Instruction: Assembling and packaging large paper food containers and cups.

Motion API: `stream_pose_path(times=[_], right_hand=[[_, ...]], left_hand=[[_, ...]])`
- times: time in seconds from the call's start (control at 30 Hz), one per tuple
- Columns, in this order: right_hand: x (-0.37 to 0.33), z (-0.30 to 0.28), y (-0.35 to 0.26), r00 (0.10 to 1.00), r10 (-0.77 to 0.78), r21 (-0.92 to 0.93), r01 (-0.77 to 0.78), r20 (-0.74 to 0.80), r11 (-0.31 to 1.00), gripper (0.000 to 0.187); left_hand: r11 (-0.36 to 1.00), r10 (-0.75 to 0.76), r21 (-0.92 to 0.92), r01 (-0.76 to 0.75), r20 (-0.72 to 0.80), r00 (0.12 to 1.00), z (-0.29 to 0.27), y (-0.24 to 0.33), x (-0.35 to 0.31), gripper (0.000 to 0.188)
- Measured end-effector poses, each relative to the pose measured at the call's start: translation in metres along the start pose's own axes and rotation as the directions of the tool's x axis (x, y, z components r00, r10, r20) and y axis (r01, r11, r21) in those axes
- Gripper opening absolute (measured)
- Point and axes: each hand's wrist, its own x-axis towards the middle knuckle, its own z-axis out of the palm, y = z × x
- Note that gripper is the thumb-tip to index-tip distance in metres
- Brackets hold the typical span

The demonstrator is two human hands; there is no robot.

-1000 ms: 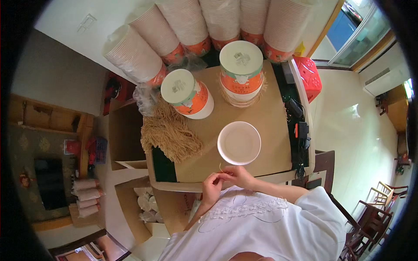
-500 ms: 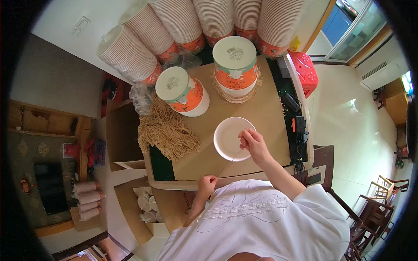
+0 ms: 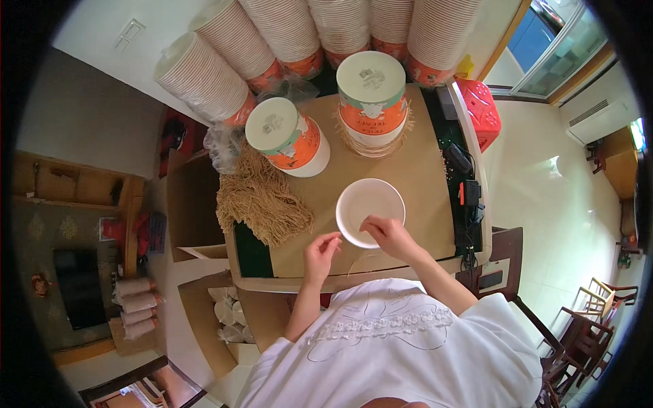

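A white paper bucket (image 3: 367,194) stands mouth up at the middle of the near table. My right hand (image 3: 390,235) is over its near rim with fingers pinched together. A thin tan paper cord (image 3: 360,260) hangs in a loop below this hand, on the table's near side; its end in my fingers is too small to make out. My left hand (image 3: 321,256) is just left of the bucket, fingers loosely bent and apart, with nothing plainly in them. Further left lies a tangled heap of tan cord strands (image 3: 262,200).
Two upside-down orange-and-white buckets, one on the left (image 3: 296,146) and one at the back (image 3: 371,102), stand on the cardboard sheet (image 3: 422,183); cord rings circle the latter. Nested bucket stacks (image 3: 279,30) line the wall. Black adapters (image 3: 469,194) lie along the right edge.
My left hand has risen from the table's near edge toward the bucket. My right hand has moved down to the near rim. The cord, stretched between them before, now hangs slack.
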Motion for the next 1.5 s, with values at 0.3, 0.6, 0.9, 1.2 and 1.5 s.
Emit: stream_pose_path(times=[0.3,0.6,0.9,1.2,1.5], right_hand=[[0.018,0.022,0.050,0.971,-0.066,-0.504,0.177,0.230,0.845,0.015],[0.022,0.030,0.043,0.967,-0.041,-0.581,0.186,0.253,0.792,0.017],[0.022,0.032,0.040,0.963,-0.078,-0.586,0.219,0.257,0.780,0.018],[0.026,0.031,0.038,0.944,-0.061,-0.620,0.262,0.326,0.739,0.020],[0.011,0.032,0.020,0.911,0.065,-0.682,0.256,0.408,0.685,0.016]], left_hand=[[0.928,0.198,0.350,-0.126,-0.177,0.964,0.004,-0.019,0.023,0.014],[0.894,0.233,0.419,-0.158,-0.132,0.963,0.011,-0.027,0.022,0.014],[0.877,0.251,0.454,-0.159,-0.149,0.957,0.012,-0.028,0.022,0.013],[0.797,0.323,0.577,-0.180,-0.154,0.934,0.018,-0.019,0.020,0.006],[0.982,-0.181,-0.071,0.173,-0.122,0.976,0.002,-0.040,0.018,0.003]])
